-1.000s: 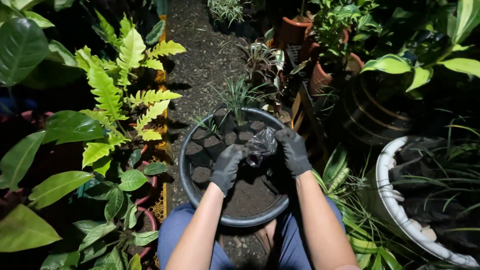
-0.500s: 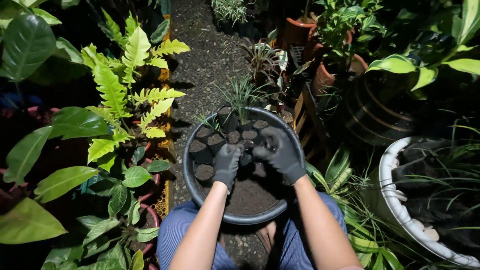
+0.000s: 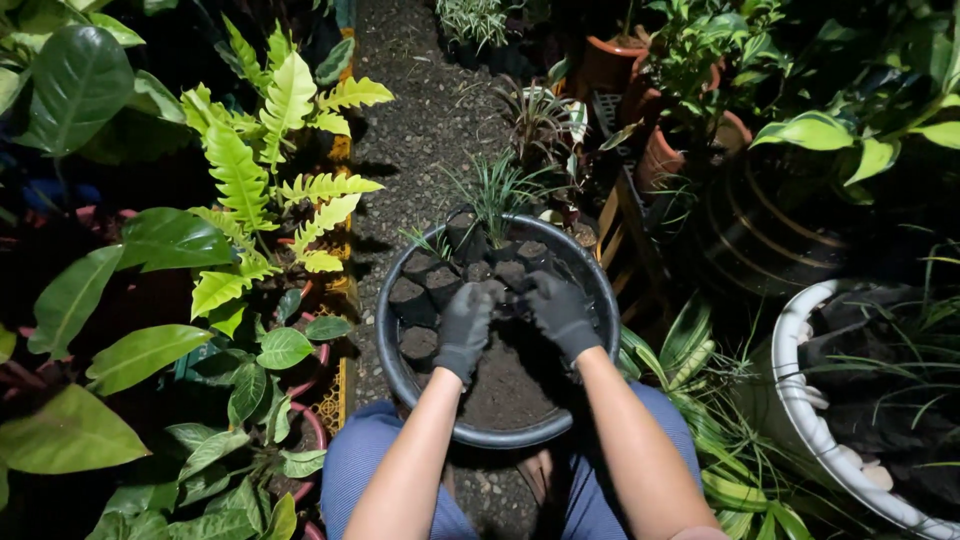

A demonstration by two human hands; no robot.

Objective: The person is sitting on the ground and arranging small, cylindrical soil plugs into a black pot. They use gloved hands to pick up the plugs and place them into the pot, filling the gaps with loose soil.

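A round black basin (image 3: 500,436) sits between my knees, with loose dark soil (image 3: 512,385) in its near half. Several small black grow bags filled with soil (image 3: 409,292) stand in rows along its far and left side. Both of my hands wear dark gloves. My left hand (image 3: 465,326) and my right hand (image 3: 561,314) are closed from either side on one small black grow bag (image 3: 508,300). It is held low, right beside the standing bags. Thin grass-like seedlings (image 3: 495,200) rise from the bags at the far rim.
A gravel path (image 3: 430,110) runs ahead. Ferns and broad-leaf potted plants (image 3: 250,190) crowd the left. Terracotta pots (image 3: 662,158) and a dark striped pot (image 3: 770,240) stand to the right. A white-rimmed planter (image 3: 800,400) sits at the near right.
My hands held the small bag raised over the soil a second ago. They have since moved forward and down with it to the row of filled bags.
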